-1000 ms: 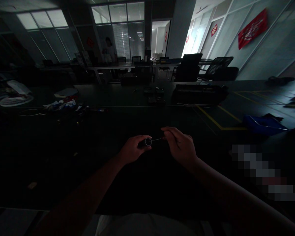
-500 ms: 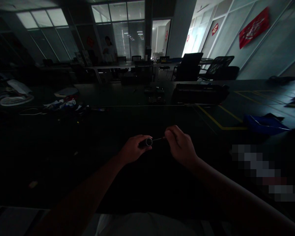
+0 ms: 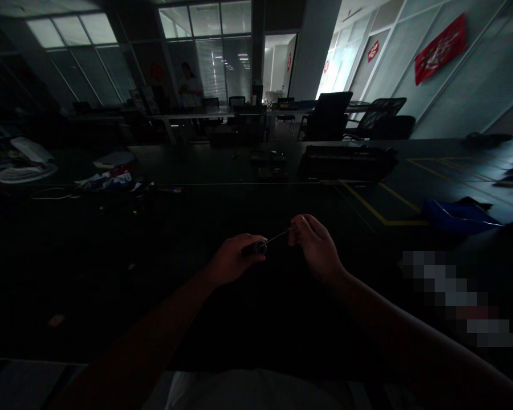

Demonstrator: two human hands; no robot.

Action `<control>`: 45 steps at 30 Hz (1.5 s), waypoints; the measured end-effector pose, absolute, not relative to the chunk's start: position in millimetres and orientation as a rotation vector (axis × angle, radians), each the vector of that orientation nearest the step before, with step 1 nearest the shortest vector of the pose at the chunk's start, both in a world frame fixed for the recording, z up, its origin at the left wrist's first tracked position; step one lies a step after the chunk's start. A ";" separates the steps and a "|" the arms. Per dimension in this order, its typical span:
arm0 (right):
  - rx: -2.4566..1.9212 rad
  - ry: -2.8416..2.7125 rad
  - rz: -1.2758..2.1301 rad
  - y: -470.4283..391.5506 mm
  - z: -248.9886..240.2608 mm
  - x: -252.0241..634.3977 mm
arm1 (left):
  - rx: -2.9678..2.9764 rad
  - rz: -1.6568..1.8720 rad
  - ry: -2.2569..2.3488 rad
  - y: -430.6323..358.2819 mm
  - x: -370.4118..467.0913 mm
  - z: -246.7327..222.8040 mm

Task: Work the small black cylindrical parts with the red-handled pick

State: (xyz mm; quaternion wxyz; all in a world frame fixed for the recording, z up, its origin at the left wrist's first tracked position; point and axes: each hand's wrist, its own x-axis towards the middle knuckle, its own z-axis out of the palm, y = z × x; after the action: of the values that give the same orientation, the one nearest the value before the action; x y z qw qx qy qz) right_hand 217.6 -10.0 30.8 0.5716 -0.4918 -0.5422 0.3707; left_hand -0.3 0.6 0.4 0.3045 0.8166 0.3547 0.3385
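My left hand (image 3: 233,259) is closed round a short dark cylinder (image 3: 252,249), whose pale-rimmed round end faces me and to the right. From that end a thin, shiny rod (image 3: 277,236) slants up to my right hand (image 3: 314,239). My right hand pinches the rod's far end between thumb and fingers. In this dim light I cannot tell whether the rod's near end sits inside the cylinder or only touches its rim. Both hands are over the dark table (image 3: 188,222).
Crumpled packaging (image 3: 111,179) and small bits lie to the left. A long black case (image 3: 348,162) stands at the back, and a blue pouch (image 3: 457,216) lies right, near yellow tape lines (image 3: 402,222). A person (image 3: 190,85) stands far behind, near office chairs (image 3: 331,117).
My right hand has turned, and its fingertips with the rod's far end have risen slightly. More of the rod shows, at a steeper slant. The left hand has stayed nearly still.
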 end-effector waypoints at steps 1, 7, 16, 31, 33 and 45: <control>-1.136 -1.212 0.990 -7.2 28.7 217.6 | 2.153 0.916 0.927 0.7 -0.2 0.2; -1.110 -1.172 0.898 -7.9 25.9 216.5 | 2.136 0.939 0.989 1.1 -0.6 2.6; -1.126 -1.453 0.557 -19.3 31.9 214.3 | 2.136 0.942 1.043 0.7 -0.5 1.6; -1.204 -1.652 0.440 -30.3 41.4 216.9 | 2.160 0.871 1.103 -1.2 2.2 6.3; -1.234 -1.663 0.388 -29.8 42.2 215.1 | 2.139 0.878 1.107 -1.1 2.0 6.3; -1.190 -1.772 0.404 -28.4 39.0 221.0 | 2.108 0.895 1.101 1.2 0.5 3.0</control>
State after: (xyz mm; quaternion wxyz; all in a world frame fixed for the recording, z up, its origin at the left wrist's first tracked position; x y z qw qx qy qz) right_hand 221.0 -28.4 39.0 0.4660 -0.4847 -0.7217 0.1647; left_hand 0.5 1.2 3.0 0.2957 0.7926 0.4137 0.3365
